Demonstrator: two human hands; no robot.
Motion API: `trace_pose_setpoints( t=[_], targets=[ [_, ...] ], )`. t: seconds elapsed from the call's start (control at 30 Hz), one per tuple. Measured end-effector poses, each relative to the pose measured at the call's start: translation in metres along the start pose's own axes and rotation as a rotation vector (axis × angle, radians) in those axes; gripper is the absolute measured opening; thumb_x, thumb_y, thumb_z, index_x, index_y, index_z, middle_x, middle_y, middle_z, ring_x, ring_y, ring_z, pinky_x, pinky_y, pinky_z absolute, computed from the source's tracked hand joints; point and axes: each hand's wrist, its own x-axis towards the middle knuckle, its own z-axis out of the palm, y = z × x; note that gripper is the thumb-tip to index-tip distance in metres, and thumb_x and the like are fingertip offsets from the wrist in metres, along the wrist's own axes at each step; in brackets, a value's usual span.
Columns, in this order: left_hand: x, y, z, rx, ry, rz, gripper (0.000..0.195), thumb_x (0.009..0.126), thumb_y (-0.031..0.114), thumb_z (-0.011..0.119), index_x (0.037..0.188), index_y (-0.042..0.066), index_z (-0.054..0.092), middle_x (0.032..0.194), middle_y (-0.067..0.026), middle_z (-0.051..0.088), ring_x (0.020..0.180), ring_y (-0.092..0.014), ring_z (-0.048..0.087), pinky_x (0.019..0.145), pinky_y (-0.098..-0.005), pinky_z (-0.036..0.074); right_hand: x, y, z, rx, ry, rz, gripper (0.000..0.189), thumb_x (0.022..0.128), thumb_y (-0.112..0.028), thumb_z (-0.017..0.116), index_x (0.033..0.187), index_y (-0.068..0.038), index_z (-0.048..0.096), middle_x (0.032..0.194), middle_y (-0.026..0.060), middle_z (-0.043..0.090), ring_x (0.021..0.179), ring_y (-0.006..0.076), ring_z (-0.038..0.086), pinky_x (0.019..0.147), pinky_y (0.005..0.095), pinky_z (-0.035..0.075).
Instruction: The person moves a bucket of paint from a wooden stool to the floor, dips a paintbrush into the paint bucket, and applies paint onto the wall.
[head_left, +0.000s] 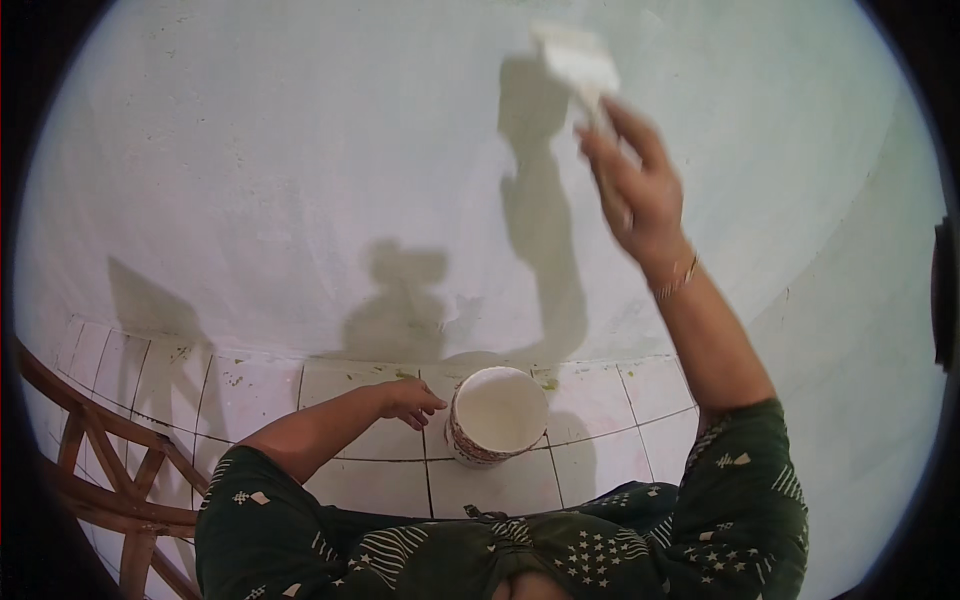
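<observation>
My right hand (637, 176) is raised in front of the wall (315, 165) and grips the handle of a wide paintbrush (581, 64). The brush is blurred, its pale bristles pointing up and to the left; whether they touch the wall I cannot tell. Below, a round paint bucket (499, 412) stands upright on the tiles with pale paint or a pale lining inside. Just left of its rim is my left hand (412, 403), holding nothing, its fingers apart and partly bent. Shadows of my arm and the brush fall on the pale wall.
A brown wooden frame with crossed bars (135, 480) stands at the left. White floor tiles (382, 480) meet the wall's foot, with greenish flecks along that edge. Another wall (847, 360) rises at the right, with a dark object (945, 292) at the rim.
</observation>
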Motion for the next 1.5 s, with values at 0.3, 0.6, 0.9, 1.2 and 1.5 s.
trace_pose_setpoints(
  t=[0.3, 0.6, 0.9, 1.2, 1.5],
  targets=[
    [0.0, 0.003, 0.0, 0.01, -0.034, 0.029, 0.064, 0.082, 0.036, 0.067, 0.119, -0.013, 0.048, 0.122, -0.0276, 0.048, 0.095, -0.034, 0.06, 0.073, -0.0405, 0.057, -0.033, 0.002, 0.047, -0.11, -0.104, 0.034, 0.041, 0.066, 0.0, 0.066, 0.105, -0.013, 0.066, 0.119, 0.0246, 0.052, 0.095, 0.0339, 0.062, 0.072, 0.0343, 0.054],
    [-0.013, -0.007, -0.004, -0.003, -0.025, -0.003, 0.056, 0.085, 0.033, 0.064, 0.117, -0.012, 0.049, 0.122, -0.026, 0.049, 0.101, -0.036, 0.058, 0.079, -0.0406, 0.055, -0.199, -0.1, 0.043, 0.305, -0.808, 0.119, 0.041, 0.071, -0.008, 0.061, 0.111, -0.007, 0.054, 0.126, 0.0283, 0.043, 0.1, 0.038, 0.058, 0.08, 0.0387, 0.052],
    [-0.017, -0.001, -0.003, 0.019, 0.006, 0.003, 0.061, 0.083, 0.033, 0.066, 0.117, -0.014, 0.047, 0.12, -0.0279, 0.049, 0.1, -0.037, 0.058, 0.077, -0.0407, 0.055, -0.235, -0.106, 0.093, 0.642, -0.99, 0.571, 0.022, 0.078, -0.004, 0.054, 0.097, -0.006, 0.063, 0.099, 0.0163, 0.056, 0.087, 0.035, 0.058, 0.078, 0.0421, 0.048],
    [-0.022, 0.007, -0.003, 0.036, 0.005, 0.037, 0.063, 0.083, 0.032, 0.065, 0.12, -0.013, 0.044, 0.119, -0.0282, 0.048, 0.101, -0.037, 0.058, 0.078, -0.0405, 0.055, -0.135, -0.068, 0.053, 0.554, -0.659, 0.588, 0.02, 0.076, 0.006, 0.06, 0.095, 0.0, 0.063, 0.093, 0.0142, 0.062, 0.084, 0.0282, 0.061, 0.076, 0.0337, 0.049],
    [-0.019, 0.006, 0.002, 0.019, -0.033, 0.036, 0.063, 0.081, 0.035, 0.068, 0.117, -0.012, 0.046, 0.119, -0.0267, 0.049, 0.1, -0.035, 0.058, 0.078, -0.04, 0.054, -0.154, -0.114, 0.075, 0.735, -0.876, 0.607, 0.014, 0.079, -0.002, 0.062, 0.093, 0.0, 0.064, 0.092, 0.0156, 0.063, 0.081, 0.0302, 0.061, 0.073, 0.0337, 0.049]
  ],
)
